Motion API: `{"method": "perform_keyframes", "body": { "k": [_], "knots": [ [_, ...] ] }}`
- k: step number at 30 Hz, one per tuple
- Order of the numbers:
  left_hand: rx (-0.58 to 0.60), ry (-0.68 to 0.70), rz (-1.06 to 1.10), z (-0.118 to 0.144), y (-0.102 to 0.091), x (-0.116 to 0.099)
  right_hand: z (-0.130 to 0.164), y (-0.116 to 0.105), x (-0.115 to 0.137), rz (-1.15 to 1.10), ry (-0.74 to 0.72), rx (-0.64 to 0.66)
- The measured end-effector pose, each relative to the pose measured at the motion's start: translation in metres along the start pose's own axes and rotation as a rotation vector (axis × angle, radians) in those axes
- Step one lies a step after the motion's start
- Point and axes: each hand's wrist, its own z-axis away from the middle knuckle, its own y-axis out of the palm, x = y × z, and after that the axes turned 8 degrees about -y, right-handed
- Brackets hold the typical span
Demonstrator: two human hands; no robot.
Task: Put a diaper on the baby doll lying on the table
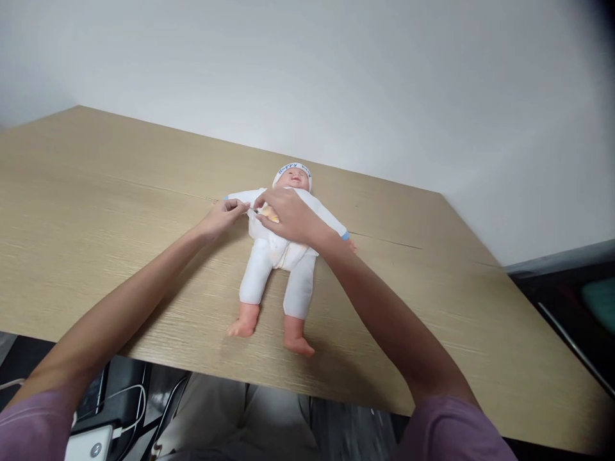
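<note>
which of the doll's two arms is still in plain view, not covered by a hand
The doll's arm on the picture's left, stretched out flat on the table in its white sleeve. The left hand pinches fabric beside it; the right hand lies across the chest, hiding most of the other arm.
</note>
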Motion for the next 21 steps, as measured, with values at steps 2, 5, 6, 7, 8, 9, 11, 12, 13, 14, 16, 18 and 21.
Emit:
{"method": "perform_keyframes", "body": {
  "k": [2, 5, 6, 7, 8, 9, 11, 12, 13, 14, 16, 18, 21],
  "knots": [
    [-0.007, 0.012, 0.009, 0.000, 0.006, -0.008, 0.012, -0.003, 0.007, 0.038, 0.100, -0.148],
    [-0.001, 0.023, -0.007, -0.002, 0.018, -0.020, 0.026, -0.001, 0.012, -0.012, 0.295, -0.183],
    [0.011, 0.026, -0.018, -0.003, 0.023, -0.023, 0.028, 0.002, 0.012, -0.060, 0.348, -0.168],
    [0.025, 0.030, -0.031, -0.004, 0.028, -0.027, 0.029, 0.005, 0.011, -0.107, 0.390, -0.155],
    [0.039, 0.036, -0.044, -0.004, 0.032, -0.029, 0.028, 0.008, 0.009, -0.143, 0.422, -0.151],
    [0.052, 0.042, -0.060, -0.005, 0.037, -0.031, 0.027, 0.012, 0.008, -0.164, 0.443, -0.154],
    [0.082, 0.061, -0.092, -0.005, 0.044, -0.035, 0.024, 0.017, 0.006, -0.166, 0.468, -0.157],
    [0.099, 0.080, -0.109, -0.006, 0.047, -0.036, 0.022, 0.019, 0.005, -0.159, 0.475, -0.155],
    [0.120, 0.106, -0.124, -0.006, 0.049, -0.037, 0.021, 0.020, 0.005, -0.154, 0.478, -0.151],
    [0.145, 0.137, -0.131, -0.006, 0.050, -0.038, 0.020, 0.020, 0.004, -0.155, 0.476, -0.148],
    [0.191, 0.192, -0.120, -0.008, 0.049, -0.038, 0.020, 0.020, 0.003, -0.178, 0.467, -0.152],
    [0.226, 0.217, -0.087, -0.010, 0.046, -0.036, 0.021, 0.018, 0.001, -0.223, 0.465, -0.167],
    [0.234, 0.249, -0.051, -0.014, 0.043, -0.025, 0.023, 0.016, -0.001, -0.303, 0.480, -0.200]
  ]
}}
